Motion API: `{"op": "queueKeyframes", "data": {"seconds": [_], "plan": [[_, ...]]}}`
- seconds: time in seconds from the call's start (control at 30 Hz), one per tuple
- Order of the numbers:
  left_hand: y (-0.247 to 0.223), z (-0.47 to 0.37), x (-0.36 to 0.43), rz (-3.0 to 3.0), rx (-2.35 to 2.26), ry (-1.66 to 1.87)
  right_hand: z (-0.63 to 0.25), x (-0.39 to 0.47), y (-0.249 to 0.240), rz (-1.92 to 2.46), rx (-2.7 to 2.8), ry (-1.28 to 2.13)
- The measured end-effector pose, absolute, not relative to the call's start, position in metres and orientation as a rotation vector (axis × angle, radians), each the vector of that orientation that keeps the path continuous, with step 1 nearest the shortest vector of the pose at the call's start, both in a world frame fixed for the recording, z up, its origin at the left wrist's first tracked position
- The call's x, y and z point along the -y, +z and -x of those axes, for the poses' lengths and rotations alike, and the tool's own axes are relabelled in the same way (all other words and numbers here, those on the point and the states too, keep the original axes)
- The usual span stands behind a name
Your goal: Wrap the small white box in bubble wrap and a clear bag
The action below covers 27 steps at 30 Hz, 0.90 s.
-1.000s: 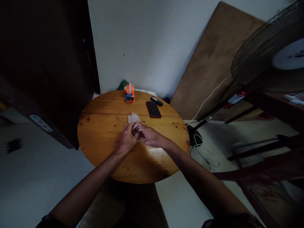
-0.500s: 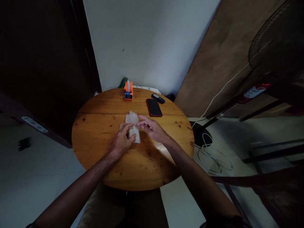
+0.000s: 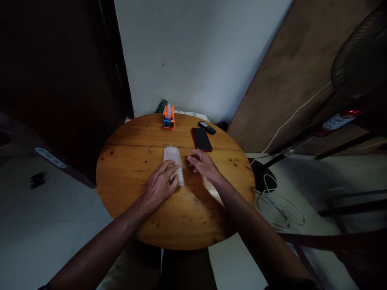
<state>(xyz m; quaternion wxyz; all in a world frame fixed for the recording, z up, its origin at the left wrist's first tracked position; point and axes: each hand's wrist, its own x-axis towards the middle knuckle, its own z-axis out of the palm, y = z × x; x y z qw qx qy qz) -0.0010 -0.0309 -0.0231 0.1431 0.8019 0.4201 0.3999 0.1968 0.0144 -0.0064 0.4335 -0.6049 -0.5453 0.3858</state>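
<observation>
Left hand (image 3: 163, 179): yours rests on the whitish packet (image 3: 172, 154), thumb and fingers parted.
Right hand (image 3: 204, 164): yours is just beside it, fingers loosely bent, apart.
Packet: on the wooden counter (image 3: 130, 169), partly under your left fingers.
Far side: orange-and-blue tape dispenser (image 3: 169, 117); red-edged phone (image 3: 202, 139) touching or near a dark handset (image 3: 207, 127).

Table (image 3: 133, 173): knotty wood, glossy. Packet (image 3: 173, 155): crinkled, perhaps plastic film. Tape dispenser (image 3: 169, 117): plastic.
</observation>
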Motion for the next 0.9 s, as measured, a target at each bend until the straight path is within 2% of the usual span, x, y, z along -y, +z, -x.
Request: {"op": "queueKeyframes", "data": {"seconds": [0.3, 0.47, 0.7, 0.9], "plan": [[-0.019, 0.0, 0.031, -2.317, -1.184, 1.082, -0.161, -0.053, 0.005, 1.641, 1.242, 1.206], [-0.018, -0.001, 0.03, -2.266, -1.181, 1.069, -0.162, -0.061, 0.0, 1.481, 1.26, 1.333], [-0.02, 0.002, 0.027, -2.195, -1.161, 1.124, -0.157, -0.05, 0.003, 1.174, 1.306, 1.211], [-0.02, 0.004, 0.03, -2.2, -1.299, 1.126, -0.162, -0.026, 0.026, 1.145, 1.499, 1.154]]}}
